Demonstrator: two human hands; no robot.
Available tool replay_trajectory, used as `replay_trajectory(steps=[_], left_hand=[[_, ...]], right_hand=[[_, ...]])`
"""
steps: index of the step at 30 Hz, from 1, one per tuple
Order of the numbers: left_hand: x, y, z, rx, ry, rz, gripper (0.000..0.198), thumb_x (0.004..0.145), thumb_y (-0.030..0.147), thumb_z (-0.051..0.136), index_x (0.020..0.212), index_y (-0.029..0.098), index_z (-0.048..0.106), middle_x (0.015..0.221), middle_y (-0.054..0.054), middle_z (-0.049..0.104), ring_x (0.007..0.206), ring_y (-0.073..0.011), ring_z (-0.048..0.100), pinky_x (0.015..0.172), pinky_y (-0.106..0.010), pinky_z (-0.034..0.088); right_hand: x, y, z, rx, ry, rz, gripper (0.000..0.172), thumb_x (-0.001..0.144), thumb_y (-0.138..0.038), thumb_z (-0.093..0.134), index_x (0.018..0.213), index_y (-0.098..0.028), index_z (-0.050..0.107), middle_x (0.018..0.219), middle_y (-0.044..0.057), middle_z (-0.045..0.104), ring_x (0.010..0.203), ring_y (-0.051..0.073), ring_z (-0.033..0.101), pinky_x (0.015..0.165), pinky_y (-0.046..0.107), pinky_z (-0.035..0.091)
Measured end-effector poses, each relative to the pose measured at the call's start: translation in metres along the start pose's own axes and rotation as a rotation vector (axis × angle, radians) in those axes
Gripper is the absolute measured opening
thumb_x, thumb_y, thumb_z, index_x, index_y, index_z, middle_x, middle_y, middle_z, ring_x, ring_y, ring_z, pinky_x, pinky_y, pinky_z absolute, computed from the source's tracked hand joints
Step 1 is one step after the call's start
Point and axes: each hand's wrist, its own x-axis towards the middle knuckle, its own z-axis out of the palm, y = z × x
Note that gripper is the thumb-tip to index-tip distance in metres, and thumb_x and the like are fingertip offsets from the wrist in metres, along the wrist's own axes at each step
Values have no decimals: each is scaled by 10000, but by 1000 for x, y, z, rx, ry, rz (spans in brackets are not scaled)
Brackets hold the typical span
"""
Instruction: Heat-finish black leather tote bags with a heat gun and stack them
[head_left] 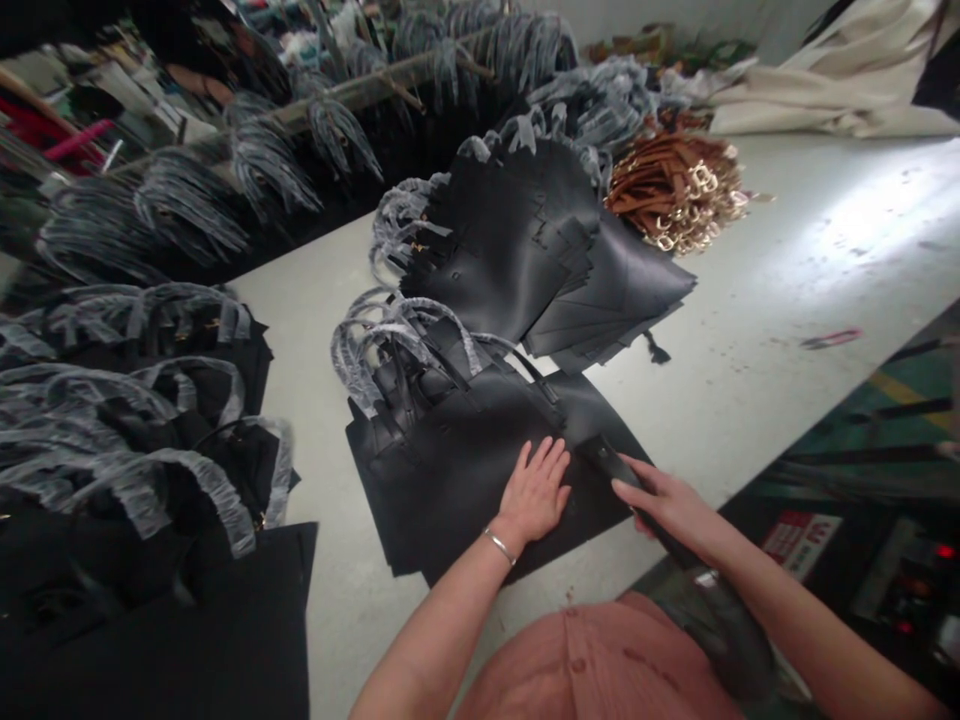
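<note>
My left hand (536,488) lies flat, fingers stretched out, on a black leather bag panel (450,490) at the middle of the table. Panels are stacked there, with plastic-wrapped handles (360,365) rising from their far edge. In my right hand (667,500) is a long black strap (626,470), gripped between thumb and fingers. Its flat end is over the right part of the panel. The rest runs back under my forearm to a wide dark part (731,630) near my body; whether the two are one piece I cannot tell.
Beyond is a fanned stack of black panels (502,240), beside brown straps with gold buckles (682,190). Black bag pieces with wrapped handles (187,470) fill the left. A small red-handled tool (832,339) lies right. Wrapped handles hang on a rack (270,150) behind.
</note>
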Motion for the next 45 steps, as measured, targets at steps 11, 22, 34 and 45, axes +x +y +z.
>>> replay_trajectory(steps=[11, 22, 34, 45], left_hand=[[0, -2, 4, -12, 29, -1, 478, 946, 352, 393, 1378, 145, 392, 1512, -76, 309, 1425, -214, 179, 1174, -463, 120], [0, 0, 4, 12, 48, 9, 474, 938, 332, 431, 1373, 149, 389, 1501, -95, 328, 1416, -233, 202, 1159, -493, 158], [50, -3, -2, 214, -173, 464, 178, 954, 156, 392, 1009, 178, 560, 947, -63, 595, 857, -184, 537, 672, -296, 444], [70, 11, -2, 83, -329, 367, 234, 950, 136, 337, 941, 136, 571, 959, -99, 572, 871, -192, 559, 727, -313, 471]], right_hand=[[-12, 11, -8, -85, -96, 69, 752, 808, -494, 583, 1436, -134, 377, 428, -47, 535, 369, 133, 497, 404, 229, 372], [-12, 13, -6, -99, 109, -87, 668, 814, -475, 590, 1391, -168, 451, 511, -40, 576, 444, 147, 545, 445, 244, 413], [-33, 57, -11, -21, 241, -122, 721, 803, -503, 604, 1422, -192, 404, 619, -17, 644, 486, 165, 585, 478, 265, 465], [-52, 53, -14, 205, 360, -134, 811, 720, -515, 690, 1417, -213, 406, 993, 67, 669, 542, 134, 567, 517, 274, 533]])
